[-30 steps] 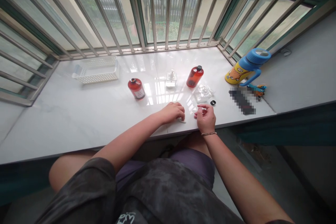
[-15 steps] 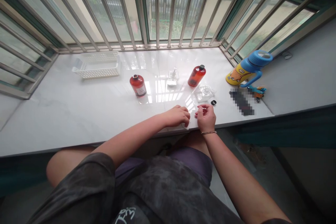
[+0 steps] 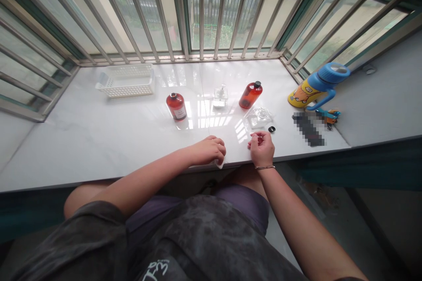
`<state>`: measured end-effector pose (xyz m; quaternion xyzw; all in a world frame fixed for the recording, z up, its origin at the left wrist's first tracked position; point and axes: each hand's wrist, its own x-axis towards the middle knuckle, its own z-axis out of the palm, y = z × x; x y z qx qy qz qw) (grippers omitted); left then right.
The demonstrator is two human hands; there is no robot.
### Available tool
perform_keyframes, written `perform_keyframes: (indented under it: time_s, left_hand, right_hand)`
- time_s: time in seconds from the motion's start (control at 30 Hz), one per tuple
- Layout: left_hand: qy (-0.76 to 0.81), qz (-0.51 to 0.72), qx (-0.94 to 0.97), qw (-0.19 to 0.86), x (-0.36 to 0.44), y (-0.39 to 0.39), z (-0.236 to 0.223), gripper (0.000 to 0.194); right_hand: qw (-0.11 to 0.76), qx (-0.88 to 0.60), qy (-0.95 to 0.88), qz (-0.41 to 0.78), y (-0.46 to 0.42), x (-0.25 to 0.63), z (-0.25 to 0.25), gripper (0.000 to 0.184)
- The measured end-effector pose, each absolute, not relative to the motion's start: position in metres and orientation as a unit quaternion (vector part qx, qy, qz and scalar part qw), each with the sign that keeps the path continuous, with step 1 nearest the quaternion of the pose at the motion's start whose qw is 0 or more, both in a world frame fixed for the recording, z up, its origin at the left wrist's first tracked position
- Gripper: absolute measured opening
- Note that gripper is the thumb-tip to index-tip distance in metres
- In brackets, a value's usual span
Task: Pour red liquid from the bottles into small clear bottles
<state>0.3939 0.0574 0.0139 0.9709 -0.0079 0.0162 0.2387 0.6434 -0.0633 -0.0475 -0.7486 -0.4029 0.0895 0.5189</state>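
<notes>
Window: steel bars (image 3: 201, 9) run across the glass behind the worktop, with a fence and greenery outside.

Worktop: a white polished stone ledge (image 3: 99, 140), its front edge against the person's lap.

Along the middle: a white plastic basket (image 3: 125, 91) towards the left end, a round amber bottle (image 3: 176, 106), a clear pump bottle (image 3: 220, 97), and a second amber bottle (image 3: 250, 95) with a black cap.

Right end: a blue-and-yellow water bottle (image 3: 300, 95) beside a pixelated, unreadable object (image 3: 308, 129) and a small blue-and-orange item (image 3: 328, 115), partly hidden behind it.

Near the right hand: a clear glass piece (image 3: 259, 117) and a small black ring (image 3: 271, 129), both just ahead of the fingers.

Left hand (image 3: 208, 150): curled closed over a pale scrap (image 3: 219, 164) at the worktop's front edge.

Pale scrap: mostly hidden; only a corner shows, pointing towards the person, so its long axis cannot be made out.

Right hand (image 3: 262, 149): fingers curled, thumb against forefinger; anything held is too small to see.
</notes>
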Motion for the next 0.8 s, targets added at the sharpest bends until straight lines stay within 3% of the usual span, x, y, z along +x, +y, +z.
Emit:
perform_keyframes:
  time_s: [0.3, 0.5, 0.8]
  left_hand:
    - [0.016, 0.035, 0.978, 0.205, 0.357, 0.071, 0.015, 0.019]
    - [0.070, 0.035, 0.967, 0.243, 0.315, 0.085, 0.030, 0.036]
    - [0.422, 0.175, 0.839, 0.297, 0.250, 0.068, 0.042, 0.023]
  right_hand:
    - [0.508, -0.754, -0.406, 0.087, -0.065, 0.643, -0.046, 0.030]
    - [0.505, -0.756, -0.408, 0.078, -0.065, 0.645, -0.048, 0.030]
    - [0.500, -0.758, -0.413, 0.069, -0.066, 0.646, -0.050, 0.029]
